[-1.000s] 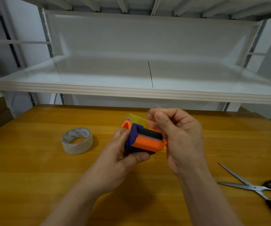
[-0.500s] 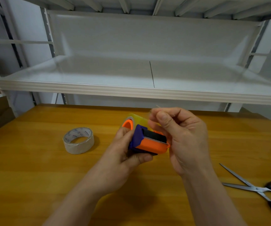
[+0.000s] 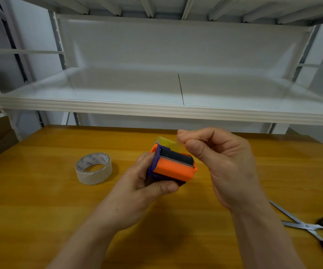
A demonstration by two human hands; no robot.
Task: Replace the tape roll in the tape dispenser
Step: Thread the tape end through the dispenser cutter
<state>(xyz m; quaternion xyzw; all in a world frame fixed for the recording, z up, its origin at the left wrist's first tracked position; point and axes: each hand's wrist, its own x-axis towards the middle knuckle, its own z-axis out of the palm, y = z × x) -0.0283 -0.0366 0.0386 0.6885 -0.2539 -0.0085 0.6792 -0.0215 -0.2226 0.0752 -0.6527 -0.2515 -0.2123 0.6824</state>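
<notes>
Head view: hands (image 3: pixel 176 181) hold dispenser (image 3: pixel 173 167) above open tabletop (image 3: pixel 40 200).

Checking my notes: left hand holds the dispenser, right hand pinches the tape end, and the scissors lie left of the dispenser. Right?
Not quite. The head view shows the scissors lying right of the dispenser. The left hand holds the dispenser and the right hand pinches the tape end.

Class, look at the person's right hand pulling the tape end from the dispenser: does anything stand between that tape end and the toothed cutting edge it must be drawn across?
Nothing visible does. The right hand pinches the yellowish tape end just above the tape dispenser, which the left hand grips. The serrated blade lies uncovered below the strip.
</notes>
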